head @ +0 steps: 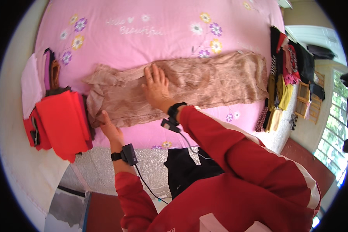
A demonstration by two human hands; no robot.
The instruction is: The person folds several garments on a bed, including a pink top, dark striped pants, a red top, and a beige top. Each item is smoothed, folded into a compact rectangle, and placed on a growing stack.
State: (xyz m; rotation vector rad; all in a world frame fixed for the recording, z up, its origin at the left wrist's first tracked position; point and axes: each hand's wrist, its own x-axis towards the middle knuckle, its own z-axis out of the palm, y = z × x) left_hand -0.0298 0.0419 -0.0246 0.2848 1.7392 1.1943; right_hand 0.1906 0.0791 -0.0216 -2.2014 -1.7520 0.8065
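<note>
A brown, mottled cloth garment point(208, 78) lies stretched lengthwise across a pink flowered bedsheet point(150, 43). My right hand point(157, 87) rests flat on it, left of its middle, with the fingers spread. At the garment's lower left corner is my left hand point(110, 129), its thumb on top of the cloth and the other fingers hidden beneath the edge. The garment's left end is bunched and ruffled, while its right part lies flatter with some wrinkles. Both wrists wear black straps with small devices and cables.
Folded red cloths point(59, 121) are stacked by the garment's left end, with a pale pink folded cloth point(32, 84) behind them. Several folded clothes point(284, 90) line the bed's right side. A wooden rack point(303, 98) stands beyond, near a barred window point(333, 130).
</note>
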